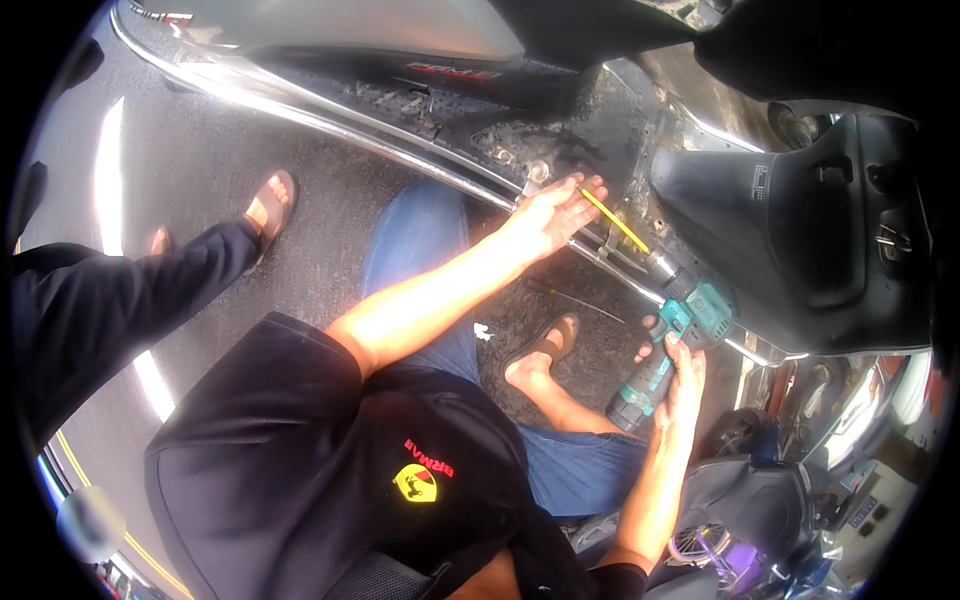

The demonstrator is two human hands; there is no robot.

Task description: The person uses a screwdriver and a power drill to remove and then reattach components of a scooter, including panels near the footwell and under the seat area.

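My right hand (683, 378) is wrapped round the handle of a teal and black cordless drill (703, 312). From its chuck a long, thin yellow rod (615, 220) points up and left toward the scooter's footwell. Close to the rod's far end, my left hand (553, 218) is open with its fingers stretched out. I cannot tell whether the fingertips touch the rod. Beneath both lies the scooter's bare floor section (560, 145), dirty and stripped of its cover, with bolts and brackets showing.
A chrome side rail (400, 160) runs along the scooter's edge, just under my left hand. The scooter's black front panel (780, 220) rises at right. Another person's sandalled foot (270, 205) stands on the dark pavement at left. Parked motorbikes (745, 500) are at lower right.
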